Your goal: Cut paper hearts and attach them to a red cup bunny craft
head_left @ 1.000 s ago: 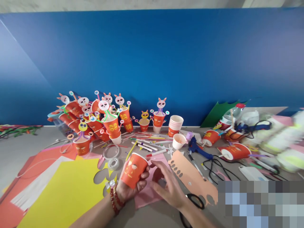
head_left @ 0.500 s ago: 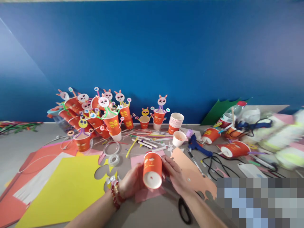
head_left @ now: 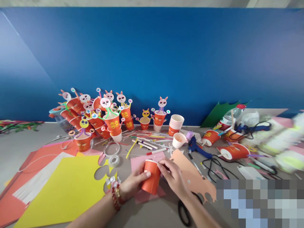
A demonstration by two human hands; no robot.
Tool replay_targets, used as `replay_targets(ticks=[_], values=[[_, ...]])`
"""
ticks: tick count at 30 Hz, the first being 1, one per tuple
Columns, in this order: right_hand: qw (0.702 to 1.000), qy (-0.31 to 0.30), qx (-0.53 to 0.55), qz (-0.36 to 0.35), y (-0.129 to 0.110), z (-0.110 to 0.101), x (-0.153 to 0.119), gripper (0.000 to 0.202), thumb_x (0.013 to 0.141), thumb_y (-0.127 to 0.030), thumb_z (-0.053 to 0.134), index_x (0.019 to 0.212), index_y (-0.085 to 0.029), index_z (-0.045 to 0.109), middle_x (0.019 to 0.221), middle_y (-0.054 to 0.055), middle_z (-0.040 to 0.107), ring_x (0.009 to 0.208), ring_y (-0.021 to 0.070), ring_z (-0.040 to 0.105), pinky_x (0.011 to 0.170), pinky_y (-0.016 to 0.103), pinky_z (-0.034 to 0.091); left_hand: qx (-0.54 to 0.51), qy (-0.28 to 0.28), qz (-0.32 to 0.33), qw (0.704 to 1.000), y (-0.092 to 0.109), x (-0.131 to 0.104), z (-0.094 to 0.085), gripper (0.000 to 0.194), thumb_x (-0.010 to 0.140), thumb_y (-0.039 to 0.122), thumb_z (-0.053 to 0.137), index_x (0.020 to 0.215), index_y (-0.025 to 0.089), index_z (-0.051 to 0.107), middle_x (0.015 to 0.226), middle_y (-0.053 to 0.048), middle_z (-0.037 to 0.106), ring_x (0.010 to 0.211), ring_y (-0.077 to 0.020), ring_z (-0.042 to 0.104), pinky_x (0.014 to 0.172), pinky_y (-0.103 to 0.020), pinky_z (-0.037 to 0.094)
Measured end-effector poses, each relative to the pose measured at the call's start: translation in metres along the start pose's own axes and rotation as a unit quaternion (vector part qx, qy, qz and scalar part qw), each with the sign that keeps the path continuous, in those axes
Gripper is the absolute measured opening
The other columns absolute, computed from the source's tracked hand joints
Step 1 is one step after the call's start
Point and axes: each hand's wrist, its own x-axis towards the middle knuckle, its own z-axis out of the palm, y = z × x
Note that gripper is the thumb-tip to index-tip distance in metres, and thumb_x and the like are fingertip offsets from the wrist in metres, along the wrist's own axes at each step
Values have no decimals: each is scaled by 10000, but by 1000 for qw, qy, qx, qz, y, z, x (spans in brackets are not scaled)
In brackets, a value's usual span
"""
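Observation:
A red paper cup (head_left: 152, 180) is held up in front of me, tilted, with a plain red side toward the camera. My left hand (head_left: 136, 180) is closed around its left side, the thumb lying across the front. At the upper right edge of the cup, my right hand (head_left: 172, 174) has its bent fingers on the rim. Below lies a pink paper sheet (head_left: 140, 160), partly hidden by hands and cup. Black-handled scissors (head_left: 184, 213) lie beneath my right forearm, their blades out of sight.
Decorated rabbit cups (head_left: 111, 122) crowd the back left. A cup stack (head_left: 176, 123), loose markers (head_left: 144, 145) and a tape roll (head_left: 114, 160) lie ahead. Yellow paper (head_left: 59, 193) covers the left; a blue glue gun (head_left: 197, 147) with black cable is right.
The cup has turned in my hands: its white bottom and printed face have swung out of view. My right fingers have shifted from its side to the upper edge.

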Motion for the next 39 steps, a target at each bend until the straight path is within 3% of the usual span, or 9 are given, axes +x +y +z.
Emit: replay_targets(ticks=[5,8,12,17,21,24,29,34,39], values=[[1000,0,19,-6,-2,0,0,214,987,-370,505,902,-219,631,874,48,669,785,196,623,633,261,482,32,12,13,999,-3,-1,-5,647,801,244,747,1389,275,480,1144,-79,645,1018,-248,619,906,-365,446],[999,6,15,-35,-2,0,0,157,972,-333,540,913,-224,638,918,52,675,841,205,636,730,287,504,96,11,78,992,0,-1,-6,622,796,237,752,1364,275,499,1206,-90,615,1083,-270,584,947,-371,426],[997,-17,14,-73,-5,2,-2,100,969,-282,546,933,-232,625,900,50,665,861,209,642,781,313,515,251,54,208,944,11,-3,0,315,791,181,748,1096,227,684,1259,-108,585,1239,-300,473,1084,-378,307],[993,-15,-10,-117,-7,3,-6,79,956,-252,558,975,-246,634,959,75,670,959,243,639,816,352,540,254,56,217,941,27,-8,13,92,726,130,781,735,204,728,1157,-137,653,1272,-332,433,1157,-434,192],[990,34,-26,-134,-3,-7,-2,214,956,-243,540,1158,-241,610,1128,118,648,992,258,637,844,387,552,251,65,223,940,40,-9,13,126,697,100,797,715,210,740,1007,-128,691,1260,-333,448,1151,-434,208],[991,102,-29,-81,3,-17,6,163,971,-281,524,1074,-223,635,1073,113,650,865,227,647,734,336,563,252,128,246,927,50,-10,6,110,731,122,781,712,215,726,1011,-88,690,1218,-296,478,1068,-344,310],[992,122,-35,-14,17,-26,12,152,971,-318,525,960,-216,638,909,68,660,792,207,639,678,284,533,257,155,124,946,50,-18,-4,162,813,285,735,701,180,685,704,-3,602,676,-152,492,638,-233,373],[994,98,-47,0,22,-27,12,162,964,-316,525,941,-215,649,882,56,666,749,195,637,654,268,522,110,91,-28,989,32,-23,-8,242,774,351,771,707,152,650,666,3,573,638,-127,503,648,-236,381],[993,99,-60,22,30,-26,14,172,954,-317,518,896,-205,634,837,48,664,733,193,634,650,269,504,6,79,-44,996,19,-21,-16,279,731,315,812,660,137,609,641,-16,593,624,-128,549,657,-247,398]])
